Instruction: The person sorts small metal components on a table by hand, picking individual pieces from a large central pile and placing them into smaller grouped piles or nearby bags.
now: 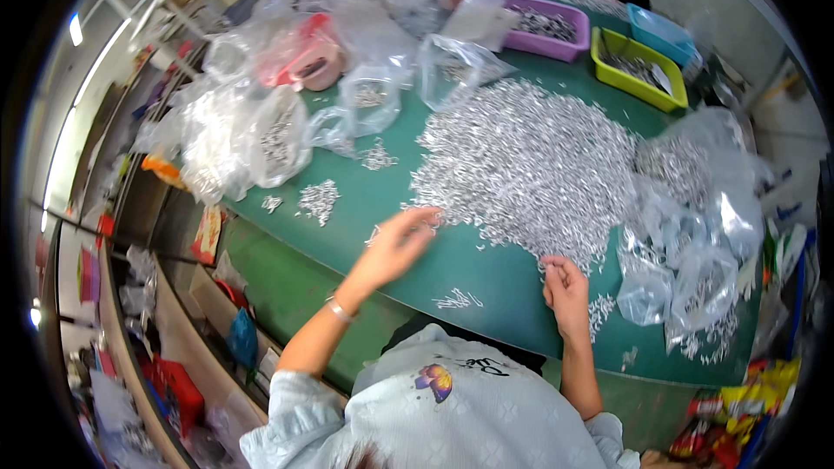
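Sorting looks to be the step in hand: the left hand (401,241), fingers spread open, rakes the nine-o'clock edge of the heap of small silvery metal pieces (530,165) on the green surface (495,282), while the right hand (565,288), at five o'clock, pinches a few.

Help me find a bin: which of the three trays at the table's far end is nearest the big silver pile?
The yellow-green tray. It sits just beyond the pile of small silver parts; the purple tray and blue tray lie farther back.

Silver metal pieces (530,165) on a green table (504,287); purple tray (556,43), yellow-green tray (625,80), blue tray (665,30).
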The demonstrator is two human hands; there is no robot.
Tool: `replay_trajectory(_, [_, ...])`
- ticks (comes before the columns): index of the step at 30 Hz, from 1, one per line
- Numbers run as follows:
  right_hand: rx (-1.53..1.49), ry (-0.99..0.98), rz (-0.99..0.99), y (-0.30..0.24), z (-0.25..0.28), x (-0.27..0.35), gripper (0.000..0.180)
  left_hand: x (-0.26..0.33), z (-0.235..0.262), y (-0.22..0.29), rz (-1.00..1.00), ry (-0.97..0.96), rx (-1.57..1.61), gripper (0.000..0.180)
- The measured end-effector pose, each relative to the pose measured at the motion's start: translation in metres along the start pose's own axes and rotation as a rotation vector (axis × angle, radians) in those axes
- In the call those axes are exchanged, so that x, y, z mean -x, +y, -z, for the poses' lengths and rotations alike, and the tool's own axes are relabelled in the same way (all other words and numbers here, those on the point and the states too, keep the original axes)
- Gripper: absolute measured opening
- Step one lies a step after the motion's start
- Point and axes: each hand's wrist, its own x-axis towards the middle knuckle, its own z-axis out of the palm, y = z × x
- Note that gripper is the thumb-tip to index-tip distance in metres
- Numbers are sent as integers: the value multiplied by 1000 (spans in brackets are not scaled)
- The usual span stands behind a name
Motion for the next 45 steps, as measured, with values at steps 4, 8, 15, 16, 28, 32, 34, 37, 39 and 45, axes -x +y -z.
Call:
replay_trajectory(4, [-584,3,-99,-4,1,16,25,-45,-103,24,-273,-430,82,45])
replay_trajectory(8, [-870,91,-98,-1,-14,17,33,-37,-130,41,-346,-578,183,49])
replay_trajectory(15, [-846,-110,-109,-20,-27,3,47,-44,-119,20,-228,-481,109,28])
replay_trajectory(16, [-808,-127,-121,-22,-32,-1,48,-46,-115,18,-214,-475,128,27])
replay_trajectory(28, [-206,-279,-133,-45,-47,-38,50,-69,-90,-20,371,-237,581,19])
replay_trajectory(32, [464,-87,77,-70,-30,-79,29,-81,-81,-34,462,-126,1033,18])
replay_trajectory(34, [697,-19,258,-81,-30,-115,34,-89,-77,-28,476,-88,1243,15])
replay_trajectory(37, [1039,44,533,-62,-29,-168,48,-95,-81,-33,470,-216,1560,15])
replay_trajectory(39, [1169,9,574,-49,-34,-177,55,-95,-79,-36,464,-275,1630,14])
replay_trajectory(45, [1224,-232,567,-40,-41,-142,59,-92,-67,-41,509,-243,1477,14])
